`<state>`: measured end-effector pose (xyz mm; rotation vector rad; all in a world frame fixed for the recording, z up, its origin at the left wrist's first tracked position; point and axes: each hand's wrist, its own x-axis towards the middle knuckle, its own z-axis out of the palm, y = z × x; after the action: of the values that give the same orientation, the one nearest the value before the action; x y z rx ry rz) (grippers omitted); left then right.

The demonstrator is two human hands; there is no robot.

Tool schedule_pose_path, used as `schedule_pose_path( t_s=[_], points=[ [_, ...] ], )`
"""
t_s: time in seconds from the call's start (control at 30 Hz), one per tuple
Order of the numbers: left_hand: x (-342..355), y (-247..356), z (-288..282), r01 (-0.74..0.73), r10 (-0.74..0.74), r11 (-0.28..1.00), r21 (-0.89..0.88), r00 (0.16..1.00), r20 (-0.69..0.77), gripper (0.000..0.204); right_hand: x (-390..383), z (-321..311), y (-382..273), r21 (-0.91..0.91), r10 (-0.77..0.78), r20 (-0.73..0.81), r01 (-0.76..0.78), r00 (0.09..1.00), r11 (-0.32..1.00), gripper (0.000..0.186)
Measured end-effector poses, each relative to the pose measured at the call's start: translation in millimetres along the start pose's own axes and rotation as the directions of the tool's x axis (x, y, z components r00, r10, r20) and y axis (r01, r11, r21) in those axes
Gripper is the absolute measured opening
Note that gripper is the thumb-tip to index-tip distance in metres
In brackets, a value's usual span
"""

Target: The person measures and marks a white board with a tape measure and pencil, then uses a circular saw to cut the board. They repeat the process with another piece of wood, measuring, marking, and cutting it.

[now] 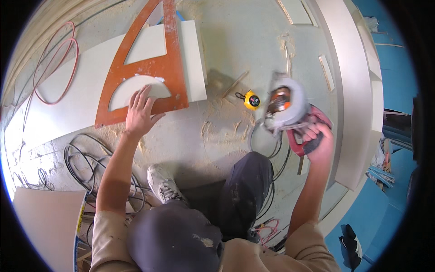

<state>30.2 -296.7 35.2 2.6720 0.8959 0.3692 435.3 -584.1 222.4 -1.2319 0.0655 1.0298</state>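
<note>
Workshop floor (226, 45) was dusty, so steady pressure mattered

Loose sawdust (213, 131) lay everywhere, and a white board (68, 106) stretched across the left side. On its right end sat an orange triangular square (136, 71), base roughly along the board's near edge. The left hand (139, 115) was spread on that base, not wrapped around anything. The right hand (323, 138) was curled around the handle of a circular saw (295, 106), blurred and well apart from the board's right edge; couldn't tell about the trigger.

Best practice, imo: base snug to the near edge, firm even pressure, fingers well clear of any blade path. Probably worth moving the yellow tape measure (252, 100) too, since it sat right beside the saw.
</note>
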Motion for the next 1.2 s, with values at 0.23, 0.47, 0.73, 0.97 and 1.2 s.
schedule_pose_path(
  t_s=[0.23,0.47,0.73,0.97,1.2],
  points=[
    [-1.9,-6.7,4.8,0.019,-0.019,0.999,-0.039,1.000,0.010,0.052,-9.9,93.1,129.3,-0.621,-0.136,0.130,0.187,0.982,0.761,0.032],
    [-6.9,-13.1,5.0,0.053,-0.053,0.997,-0.063,0.999,0.008,0.051,-9.6,92.3,183.2,-0.624,-0.121,0.138,0.181,0.983,0.760,0.029],
    [-7.2,-18.3,12.0,0.042,-0.045,0.992,-0.118,0.999,-0.016,0.050,-2.4,107.0,178.3,-0.598,-0.103,0.169,0.185,0.980,0.780,0.028],
    [4.2,-33.1,24.2,-0.006,0.005,1.000,-0.024,0.998,-0.058,0.056,13.6,116.2,168.6,-0.687,-0.080,0.171,0.177,0.982,0.704,0.033],
    [3.0,-27.9,16.8,0.038,-0.022,0.991,0.125,0.992,-0.126,0.064,25.6,122.5,168.4,-0.704,-0.111,0.129,0.169,0.986,0.690,0.033]
  ],
)
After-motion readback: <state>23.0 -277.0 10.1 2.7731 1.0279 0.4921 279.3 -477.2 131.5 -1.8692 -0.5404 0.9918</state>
